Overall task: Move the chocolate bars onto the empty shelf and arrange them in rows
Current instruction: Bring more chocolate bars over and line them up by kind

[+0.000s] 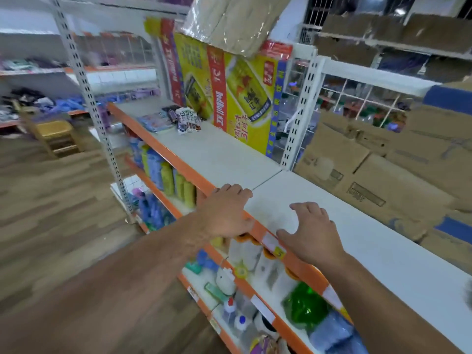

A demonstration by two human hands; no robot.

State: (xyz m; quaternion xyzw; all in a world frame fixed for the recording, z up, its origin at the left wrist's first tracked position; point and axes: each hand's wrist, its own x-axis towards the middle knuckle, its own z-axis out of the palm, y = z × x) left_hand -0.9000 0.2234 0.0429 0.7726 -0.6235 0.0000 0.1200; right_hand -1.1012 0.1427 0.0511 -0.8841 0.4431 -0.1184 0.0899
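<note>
Loosely, left hand, right hand, shelf.

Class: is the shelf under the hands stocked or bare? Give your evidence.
Bare: plain white shelf shows around the left hand and right hand; packets lie only farther along.

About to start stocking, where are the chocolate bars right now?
Head view: the chocolate bars lie at the far end of the white shelf, between a blue packet and the yellow box.
</note>
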